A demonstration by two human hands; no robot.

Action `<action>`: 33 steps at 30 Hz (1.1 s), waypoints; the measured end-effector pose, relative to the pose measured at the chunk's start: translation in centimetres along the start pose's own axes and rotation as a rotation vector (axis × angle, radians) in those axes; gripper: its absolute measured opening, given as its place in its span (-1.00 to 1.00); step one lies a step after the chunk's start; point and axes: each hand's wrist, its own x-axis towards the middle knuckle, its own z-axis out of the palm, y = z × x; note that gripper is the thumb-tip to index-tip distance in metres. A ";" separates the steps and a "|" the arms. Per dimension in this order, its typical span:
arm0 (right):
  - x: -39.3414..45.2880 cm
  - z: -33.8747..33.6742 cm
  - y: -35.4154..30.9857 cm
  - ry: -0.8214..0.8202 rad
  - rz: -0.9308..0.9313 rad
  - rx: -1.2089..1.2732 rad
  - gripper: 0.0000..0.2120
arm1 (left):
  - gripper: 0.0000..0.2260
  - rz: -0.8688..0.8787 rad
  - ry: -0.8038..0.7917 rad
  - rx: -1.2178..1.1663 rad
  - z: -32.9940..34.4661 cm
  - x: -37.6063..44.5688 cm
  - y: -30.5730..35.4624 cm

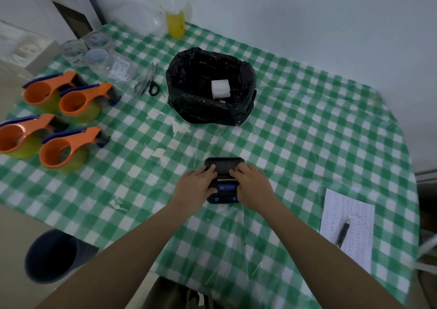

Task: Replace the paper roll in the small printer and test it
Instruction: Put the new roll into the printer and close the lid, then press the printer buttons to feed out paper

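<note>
A small black printer [224, 166] with a blue label and blue buttons lies flat on the green checked tablecloth [307, 129] in front of me. My left hand [195, 187] grips its left side, fingers resting on the lid. My right hand [251, 184] grips its right side the same way. A thin pale strip shows across the slot between lid and body. A white paper roll [221, 88] lies inside the black bin bag [210, 110] farther back.
Several orange tape dispensers [63, 124] stand at the left. Scissors [151, 80], clear tape rolls [94, 48] and a yellow bottle [175, 25] sit at the back. A printed sheet [354, 214] with a pen [343, 234] lies at the right. A dark bin [50, 256] stands below the table's left edge.
</note>
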 end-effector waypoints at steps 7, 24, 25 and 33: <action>0.2 0.2 -0.7 -0.021 0.033 -0.030 -0.61 | -0.53 -0.007 0.001 0.065 0.1 0.3 -0.1; -2.6 4.0 -0.6 0.282 0.556 0.996 -0.57 | -0.25 -0.296 0.072 -0.796 3.7 -1.7 0.6; -2.6 4.0 -0.6 0.282 0.562 1.011 -0.57 | -0.25 -0.291 0.077 -0.793 3.7 -1.7 0.7; -2.7 4.1 -0.7 0.273 0.589 1.085 -0.55 | -0.28 -0.315 0.112 -0.803 4.0 -1.8 1.1</action>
